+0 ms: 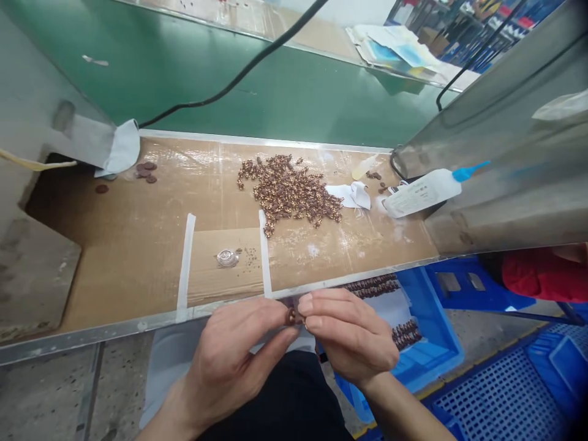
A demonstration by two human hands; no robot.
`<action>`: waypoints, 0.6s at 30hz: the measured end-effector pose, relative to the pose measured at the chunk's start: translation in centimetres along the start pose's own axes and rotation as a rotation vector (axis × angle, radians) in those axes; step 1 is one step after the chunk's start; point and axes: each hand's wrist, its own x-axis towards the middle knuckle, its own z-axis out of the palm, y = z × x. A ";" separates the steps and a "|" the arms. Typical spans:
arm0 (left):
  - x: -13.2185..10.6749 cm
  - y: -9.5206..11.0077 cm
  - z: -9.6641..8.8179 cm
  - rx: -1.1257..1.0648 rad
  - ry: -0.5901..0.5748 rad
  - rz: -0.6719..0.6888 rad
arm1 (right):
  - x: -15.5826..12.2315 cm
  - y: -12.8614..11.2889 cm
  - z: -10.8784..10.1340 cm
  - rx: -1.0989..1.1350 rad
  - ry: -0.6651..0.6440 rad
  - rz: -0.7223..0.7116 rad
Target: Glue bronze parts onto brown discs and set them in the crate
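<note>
My left hand [243, 349] pinches a small dark brown piece with a gold spot [291, 316] between thumb and forefinger. Close against it, my right hand [349, 331] is closed too, its fingertips at the same piece; whatever lies between those fingers is mostly hidden. Both hands are held just off the front edge of the cardboard-covered bench [124, 257]. Beyond them a heap of small brown and gold pieces [294, 190] spreads over the bench. Between two white tape strips lies a small clear round dish [227, 258] with tiny specks beside it.
A white squeeze bottle with a blue tip [425, 193] leans at the right by a metal panel [496, 147]. Brown discs [147, 171] lie at the left. Below the bench, a blue crate [441, 343] holds rows of brown pieces. A black cable [239, 76] crosses the back.
</note>
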 end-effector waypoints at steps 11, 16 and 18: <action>0.9 1.1 0.9 0.198 -0.152 0.280 | -1.0 0.1 -0.6 0.121 0.148 0.013; 1.1 1.5 1.3 0.217 -0.177 0.259 | -1.2 0.2 -0.7 0.136 0.182 0.042; 1.1 1.6 1.4 0.232 -0.193 0.243 | -1.4 0.3 -0.7 0.142 0.181 0.058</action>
